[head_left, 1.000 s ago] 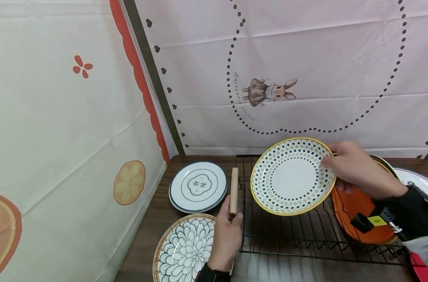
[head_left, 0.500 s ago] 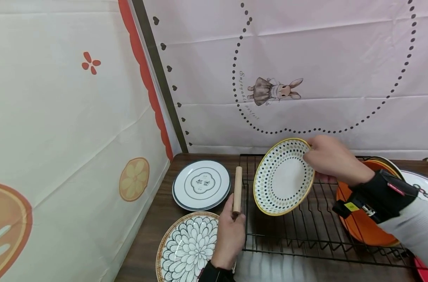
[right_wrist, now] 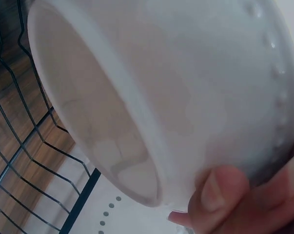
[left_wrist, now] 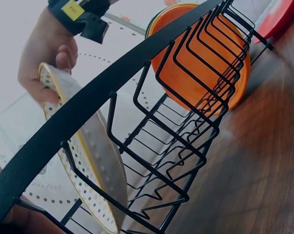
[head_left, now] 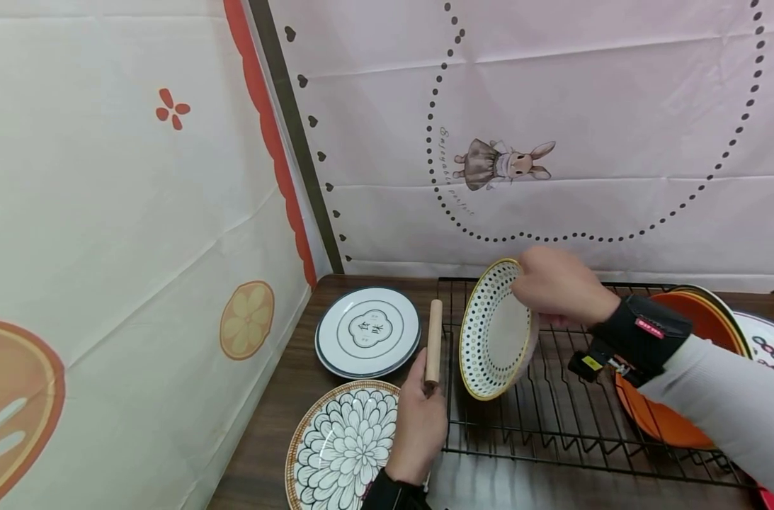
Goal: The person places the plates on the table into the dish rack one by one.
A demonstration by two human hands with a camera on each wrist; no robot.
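Note:
My right hand (head_left: 555, 283) grips the top rim of a dotted plate with a yellow edge (head_left: 491, 333), held almost upright over the left end of the black wire dish rack (head_left: 552, 418). The left wrist view shows the same dotted plate (left_wrist: 95, 161) between the rack's wires (left_wrist: 186, 122), the right hand (left_wrist: 47, 48) on its rim. Its white underside (right_wrist: 151, 92) fills the right wrist view, fingertips (right_wrist: 220, 192) on it. My left hand (head_left: 418, 425) grips the wooden handle (head_left: 434, 341) at the rack's left side.
A white plate with a dark rim (head_left: 367, 331) and a flower-pattern plate (head_left: 342, 446) lie on the wooden table (head_left: 265, 453) left of the rack. An orange plate (head_left: 673, 418) stands in the rack's right end, more plates (head_left: 765, 347) behind it. Cloth walls close the back and left.
The right hand has carried the dotted plate leftward and down, turning it from face-on to nearly upright over the rack. The left hand has stayed on the wooden handle.

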